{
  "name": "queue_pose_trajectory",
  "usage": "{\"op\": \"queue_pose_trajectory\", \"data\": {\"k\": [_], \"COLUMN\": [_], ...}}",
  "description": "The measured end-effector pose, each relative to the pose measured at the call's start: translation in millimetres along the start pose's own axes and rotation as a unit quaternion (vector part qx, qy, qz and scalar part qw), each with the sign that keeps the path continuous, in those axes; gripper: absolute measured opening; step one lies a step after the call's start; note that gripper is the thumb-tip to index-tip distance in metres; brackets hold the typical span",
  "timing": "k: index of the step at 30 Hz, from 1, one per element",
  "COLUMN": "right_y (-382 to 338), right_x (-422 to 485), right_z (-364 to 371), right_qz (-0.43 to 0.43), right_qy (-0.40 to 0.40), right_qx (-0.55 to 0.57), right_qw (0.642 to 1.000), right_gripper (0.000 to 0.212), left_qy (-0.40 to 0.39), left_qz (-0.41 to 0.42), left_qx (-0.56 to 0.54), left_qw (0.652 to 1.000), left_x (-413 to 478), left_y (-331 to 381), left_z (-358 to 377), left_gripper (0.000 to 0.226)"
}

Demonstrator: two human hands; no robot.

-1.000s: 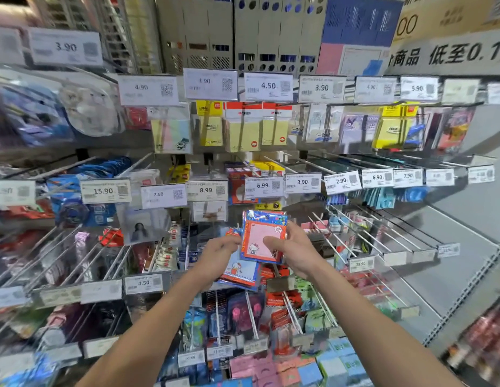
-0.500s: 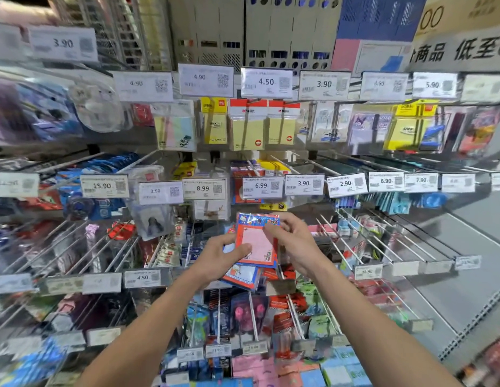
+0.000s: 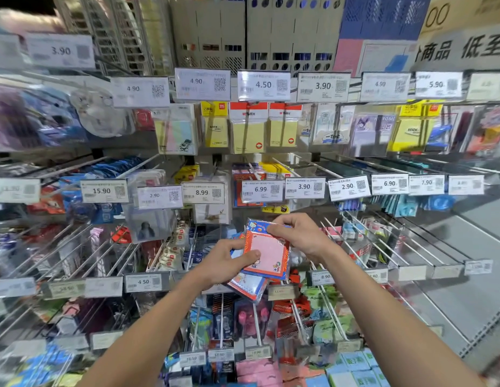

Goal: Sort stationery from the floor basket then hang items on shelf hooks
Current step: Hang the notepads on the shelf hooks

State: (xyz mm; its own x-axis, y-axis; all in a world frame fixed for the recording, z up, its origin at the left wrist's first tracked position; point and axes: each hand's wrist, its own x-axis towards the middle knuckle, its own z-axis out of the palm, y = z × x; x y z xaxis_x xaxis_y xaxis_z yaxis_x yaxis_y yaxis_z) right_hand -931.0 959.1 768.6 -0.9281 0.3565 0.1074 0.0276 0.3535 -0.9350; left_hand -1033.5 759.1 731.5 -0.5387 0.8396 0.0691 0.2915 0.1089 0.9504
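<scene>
— Hands, first: how were they set?
— Both were up in front of the shelf, close together. The left hand [image 3: 225,265] gripped a small stack of packets from the left and beneath, its thumb pressed flat on the front of the top one. The right hand [image 3: 302,236] pinched that same packet at its upper right corner, fingers bent over the top edge.
— Which packet was that?
— A red-bordered memo pad [image 3: 268,254] with a pink centre and little cartoon figures, tilted slightly. A blue-bordered pad [image 3: 247,286] stuck out just below it, also in the left hand's grip.
— And where against the shelf?
— At the middle rows, below the 6.99 price tag [image 3: 260,189] and the 3.90 price tag [image 3: 304,187]. Whether the pad touched a hook, I could not tell.
— Around it?
— Wire hooks [image 3: 411,244] ran out on the right, with tag holders at their near tips. Yellow sticky notes [image 3: 247,129] hung in the row above, and grey file boxes [image 3: 209,37] stood on top, far back. Left of the hands sat a 4.50 price tag [image 3: 142,282], with blurred goods behind it.
</scene>
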Motion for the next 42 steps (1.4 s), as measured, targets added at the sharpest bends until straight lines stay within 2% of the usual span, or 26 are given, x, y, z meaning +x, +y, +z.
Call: {"op": "queue_pose_trajectory", "data": {"k": [6, 9, 11, 12, 13, 16, 18, 20, 22, 25, 27, 29, 32, 36, 42], "right_y": [-4, -3, -1, 1, 2, 6, 8, 10, 17, 28, 32, 30, 23, 8, -1], "right_x": [0, 0, -2, -4, -7, -15, -15, -17, -19, -26, -28, -28, -25, -21, -11], "right_z": [0, 5, 6, 5, 4, 8, 8, 1, -13, -31, -34, -30, -19, -5, 2], "right_qz": [0.002, 0.013, 0.037, 0.049, 0.054, 0.054, 0.053, 0.064, 0.078, 0.1, 0.103, 0.092, 0.055, 0.022, 0.007], "right_qy": [-0.01, 0.008, 0.037, 0.032, 0.013, -0.061, -0.047, -0.02, 0.007, 0.052, 0.077, 0.087, 0.072, 0.05, 0.063], "right_qx": [0.06, 0.121, 0.219, 0.247, 0.247, 0.142, 0.141, 0.192, 0.246, 0.227, 0.2, 0.183, 0.133, 0.09, 0.082], "right_qw": [0.998, 0.993, 0.974, 0.967, 0.967, 0.987, 0.988, 0.979, 0.966, 0.967, 0.971, 0.975, 0.987, 0.994, 0.995], "right_gripper": [0.018, 0.007, 0.034, 0.047, 0.052, 0.032, 0.028, 0.025, 0.024, 0.025, 0.025, 0.027, 0.034, 0.033, 0.036], "left_qy": [-0.002, 0.007, 0.019, 0.029, 0.038, 0.036, 0.021, 0.007, 0.001, -0.072, -0.105, -0.119, -0.104, -0.079, -0.042], "left_qz": [0.001, 0.01, 0.024, 0.034, 0.047, 0.072, 0.056, 0.043, 0.043, 0.013, 0.008, -0.002, 0.014, 0.06, 0.073], "left_qx": [0.01, 0.011, 0.002, 0.0, 0.002, 0.024, 0.027, 0.059, 0.158, 0.237, 0.323, 0.399, 0.438, 0.471, 0.47], "left_qw": [1.0, 1.0, 1.0, 0.999, 0.998, 0.996, 0.998, 0.997, 0.986, 0.969, 0.94, 0.909, 0.893, 0.876, 0.879], "left_x": [3, 4, 5, 5, 5, 4, 2, -1, -6, -18, -21, -20, -13, -11, -15], "left_y": [4, 4, 5, 5, 5, 4, 6, 6, 3, 11, 21, 38, 65, 83, 91], "left_z": [1, -1, -4, -5, -6, -7, -7, -13, -26, -44, -49, -48, -47, -56, -68], "left_gripper": [0.021, 0.018, 0.018, 0.018, 0.019, 0.023, 0.023, 0.019, 0.03, 0.077, 0.104, 0.119, 0.13, 0.131, 0.137]}}
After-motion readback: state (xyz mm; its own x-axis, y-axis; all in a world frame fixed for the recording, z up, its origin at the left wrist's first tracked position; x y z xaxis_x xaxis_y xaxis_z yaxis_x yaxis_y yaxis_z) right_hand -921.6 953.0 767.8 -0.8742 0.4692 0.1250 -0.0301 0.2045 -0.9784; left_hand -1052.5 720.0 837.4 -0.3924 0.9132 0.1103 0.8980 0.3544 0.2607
